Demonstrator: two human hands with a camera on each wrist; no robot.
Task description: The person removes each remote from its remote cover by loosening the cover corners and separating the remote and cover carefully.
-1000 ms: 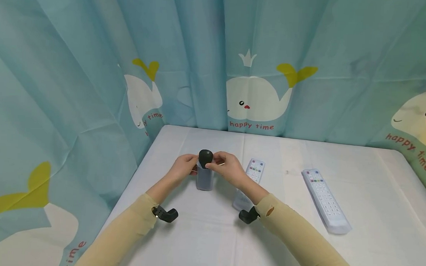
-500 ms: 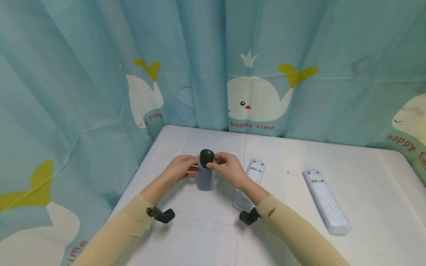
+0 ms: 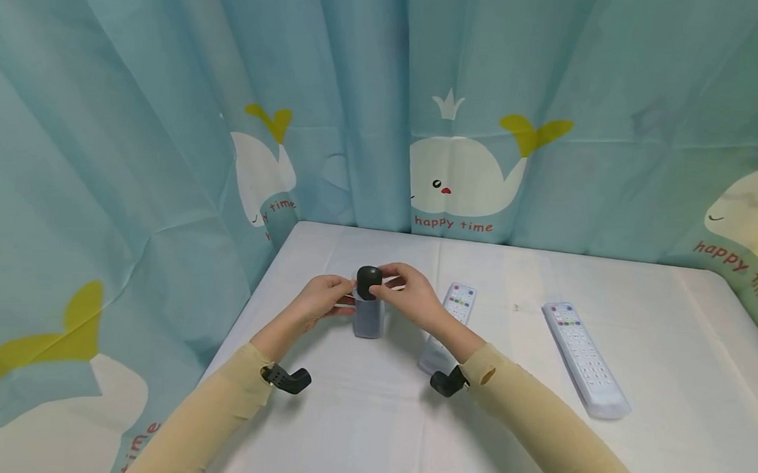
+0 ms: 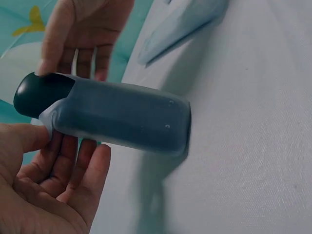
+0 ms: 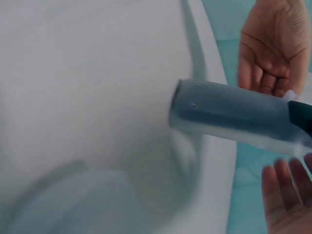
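Note:
A black remote control [image 3: 369,281] stands on end on the table, mostly inside a translucent cover [image 3: 369,321]; its rounded black end sticks out at the top. My left hand [image 3: 317,301] pinches the cover's loose edge by its opening, thumb against fingers, as the left wrist view shows at the flap [image 4: 48,117]. From the right, my right hand [image 3: 414,298] holds the bare black end, thumb on its near face and fingers at its far side. In the right wrist view the covered body [image 5: 234,109] leans across, with the right hand's fingers partly out of frame.
A white remote in a clear cover [image 3: 458,307] lies just right of the hands, partly under the right forearm. Another covered white remote [image 3: 583,358] lies farther right on the white-clothed table [image 3: 358,419]. A whale-print curtain [image 3: 360,87] hangs behind and at the left.
The left hand's lower fingers have spread out a little while its pinch stays at the cover's opening. The right hand's upper fingers have risen slightly. The remote still stands in the same spot.

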